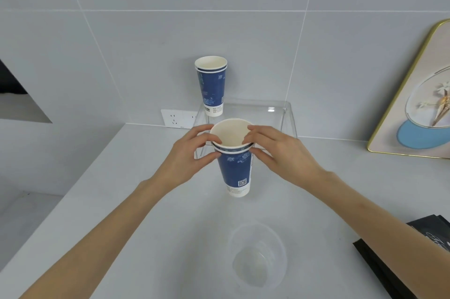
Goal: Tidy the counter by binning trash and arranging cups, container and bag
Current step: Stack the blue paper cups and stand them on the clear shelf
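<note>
A stack of two nested blue and white paper cups (235, 172) is held upright above the grey counter (121, 201). My left hand (192, 152) grips the rims from the left and my right hand (275, 150) grips them from the right. A second nested pair of blue paper cups (211, 85) stands on top of a clear acrylic stand (280, 113) by the wall. A clear plastic container (258, 255) sits open on the counter near me. The corner of a black bag (379, 257) lies at the lower right, partly hidden by my right forearm.
A gold-framed picture (418, 94) leans on the tiled wall at the right. A white wall socket (179, 118) sits behind the stand. The counter's left edge drops to a lower surface, and a dark recess (14, 89) opens in the left wall.
</note>
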`<state>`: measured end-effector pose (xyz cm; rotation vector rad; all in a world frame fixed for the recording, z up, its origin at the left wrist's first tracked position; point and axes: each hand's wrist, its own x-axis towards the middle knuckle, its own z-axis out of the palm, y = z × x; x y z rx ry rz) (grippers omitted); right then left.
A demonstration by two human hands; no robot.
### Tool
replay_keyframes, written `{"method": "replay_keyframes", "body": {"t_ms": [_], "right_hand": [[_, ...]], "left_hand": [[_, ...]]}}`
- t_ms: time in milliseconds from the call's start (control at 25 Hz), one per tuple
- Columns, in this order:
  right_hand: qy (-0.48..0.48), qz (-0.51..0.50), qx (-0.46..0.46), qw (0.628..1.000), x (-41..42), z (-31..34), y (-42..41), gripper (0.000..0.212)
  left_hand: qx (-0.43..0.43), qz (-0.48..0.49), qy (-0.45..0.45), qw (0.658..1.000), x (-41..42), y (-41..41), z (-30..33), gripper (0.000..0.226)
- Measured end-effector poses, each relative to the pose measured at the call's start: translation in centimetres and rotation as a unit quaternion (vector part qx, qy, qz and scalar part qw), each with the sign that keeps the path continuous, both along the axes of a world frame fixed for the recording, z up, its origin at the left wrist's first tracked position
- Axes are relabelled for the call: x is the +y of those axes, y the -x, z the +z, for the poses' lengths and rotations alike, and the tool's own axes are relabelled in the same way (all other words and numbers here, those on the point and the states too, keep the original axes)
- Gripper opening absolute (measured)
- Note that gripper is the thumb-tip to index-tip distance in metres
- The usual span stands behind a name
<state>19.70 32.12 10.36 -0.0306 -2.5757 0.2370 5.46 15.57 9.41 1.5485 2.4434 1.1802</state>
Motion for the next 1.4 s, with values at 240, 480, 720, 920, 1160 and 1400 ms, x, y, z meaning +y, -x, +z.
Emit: {"method": "replay_keyframes", "body": {"t_ms": [240, 480, 720, 920, 1160, 1400], "right_hand": [[-0.016, -0.014, 0.033, 0.999, 0.1, 3.3, 2.9, 0.016], [0.017, -0.038, 0.011, 0.999, 2.1, 5.1, 6.2, 0.018], [0.043, -0.043, 0.015, 0.998, 3.6, 5.1, 10.6, 0.019], [0.044, -0.033, 0.012, 0.998, 4.0, 4.5, 14.5, 0.019], [0.048, -0.013, 0.024, 0.998, 4.4, 2.9, 16.6, 0.017], [0.053, -0.008, 0.039, 0.998, 4.0, 2.6, 17.1, 0.017]], "left_hand": [[0.021, -0.013, -0.040, 0.999, 0.8, 3.5, 3.2, 0.022], [0.087, 0.020, -0.056, 0.994, 3.2, 5.9, 4.5, 0.028], [0.080, 0.045, -0.063, 0.994, 5.1, 9.3, 4.9, 0.032], [0.041, 0.070, -0.067, 0.994, 6.2, 11.7, 3.8, 0.036], [0.039, 0.081, -0.062, 0.994, 6.9, 13.3, 2.6, 0.035], [0.032, 0.084, -0.073, 0.993, 6.4, 13.6, 2.6, 0.033]]}}
